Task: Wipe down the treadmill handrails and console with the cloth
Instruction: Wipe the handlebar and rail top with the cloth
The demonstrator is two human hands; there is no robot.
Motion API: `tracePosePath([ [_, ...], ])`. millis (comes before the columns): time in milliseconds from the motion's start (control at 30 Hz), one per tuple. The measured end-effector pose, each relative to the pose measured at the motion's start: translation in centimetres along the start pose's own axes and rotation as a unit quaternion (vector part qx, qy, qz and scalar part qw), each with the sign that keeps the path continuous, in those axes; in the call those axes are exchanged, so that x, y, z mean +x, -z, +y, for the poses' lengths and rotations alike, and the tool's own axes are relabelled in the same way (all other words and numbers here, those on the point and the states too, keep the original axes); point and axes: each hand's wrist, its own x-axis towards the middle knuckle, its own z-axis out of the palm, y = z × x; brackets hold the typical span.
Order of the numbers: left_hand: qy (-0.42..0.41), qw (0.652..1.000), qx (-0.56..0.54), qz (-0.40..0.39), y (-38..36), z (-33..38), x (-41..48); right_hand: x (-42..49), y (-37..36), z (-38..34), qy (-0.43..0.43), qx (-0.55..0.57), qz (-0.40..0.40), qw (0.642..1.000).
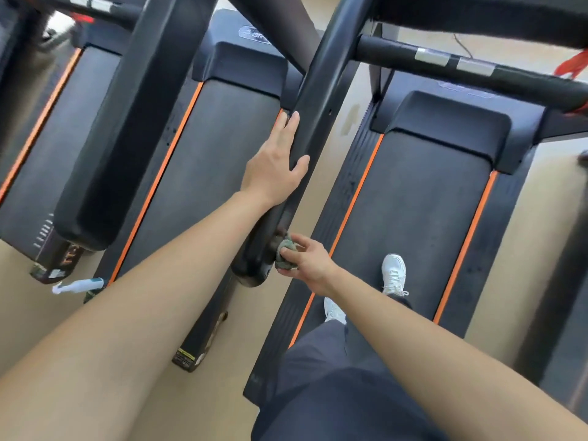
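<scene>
The black left handrail of the treadmill I stand on runs from the top centre down to its rounded end. My left hand rests on the rail, fingers straight along its left side and thumb over the right side. My right hand grips a bunched grey-green cloth and presses it against the rail's end. A front crossbar with silver sensor plates spans the upper right. The console is mostly out of view at the top.
The treadmill belt with orange side strips lies below, with my white shoes on it. More treadmills stand to the left. A white and blue spray bottle lies on the tan floor at the left.
</scene>
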Motion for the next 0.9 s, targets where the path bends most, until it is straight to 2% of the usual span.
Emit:
tracePosePath([
  [267,0.002,1.0,0.014,0.008,-0.3,0.3,-2.6,-2.0,-1.4,4.2,-0.045,-0.037,-0.002,0.998],
  [433,-0.005,0.997,-0.071,-0.001,0.2,-0.9,-4.0,-1.2,-1.3,2.1,-0.033,-0.042,0.022,0.998],
  [533,-0.005,0.995,-0.092,0.025,0.2,-1.1,-4.3,-0.1,-0.8,-0.1,-0.017,-0.027,0.042,0.999],
  [900,-0.003,0.991,0.073,0.11,-0.8,-0.1,-4.4,3.8,1.2,-10.0,0.06,-0.009,0.105,0.993],
])
